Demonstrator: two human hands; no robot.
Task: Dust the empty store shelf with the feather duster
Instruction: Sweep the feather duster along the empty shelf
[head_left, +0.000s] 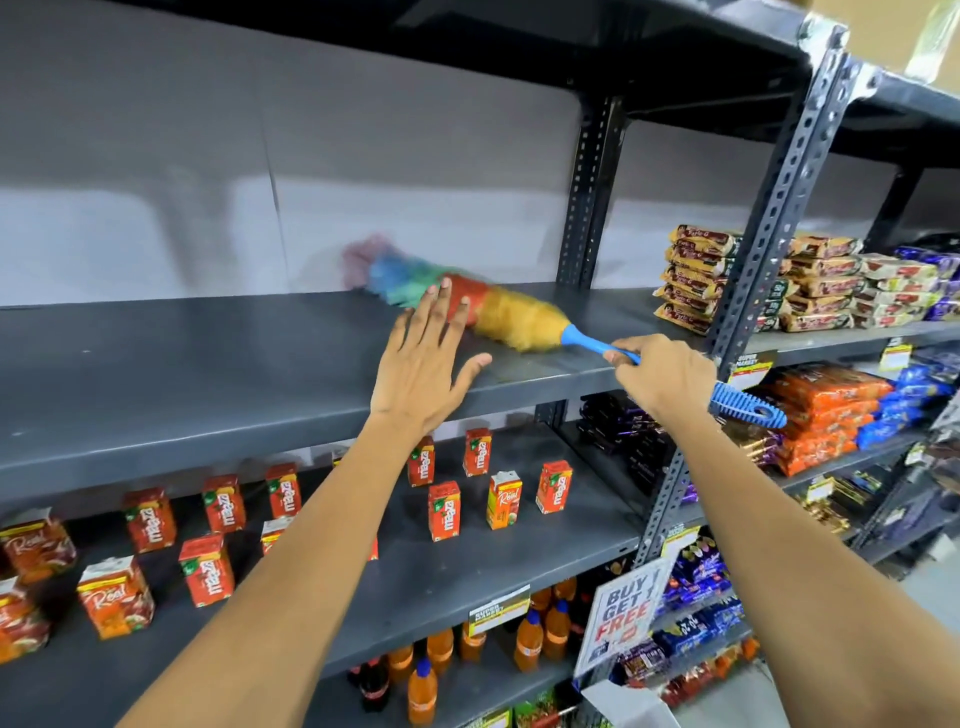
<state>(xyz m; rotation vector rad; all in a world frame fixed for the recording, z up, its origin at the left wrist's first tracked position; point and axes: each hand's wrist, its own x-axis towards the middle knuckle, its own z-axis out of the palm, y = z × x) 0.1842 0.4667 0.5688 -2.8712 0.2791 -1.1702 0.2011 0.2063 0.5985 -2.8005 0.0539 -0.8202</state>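
The empty dark grey shelf (182, 364) runs across the middle of the view. A feather duster (514, 319) with a rainbow head and a blue handle lies slanted on it, the blurred head toward the back wall. My right hand (667, 371) is shut on the blue handle, whose ribbed end sticks out past my wrist. My left hand (423, 364) hovers flat over the shelf's front edge with fingers spread, its fingertips in front of the duster's head.
A perforated metal upright (774, 208) stands just right of my right hand. Stacked biscuit packs (696, 275) fill the shelf beyond it. Red juice cartons (444, 509) stand on the shelf below, bottles (530, 639) lower down. A promo sign (621, 613) hangs at lower right.
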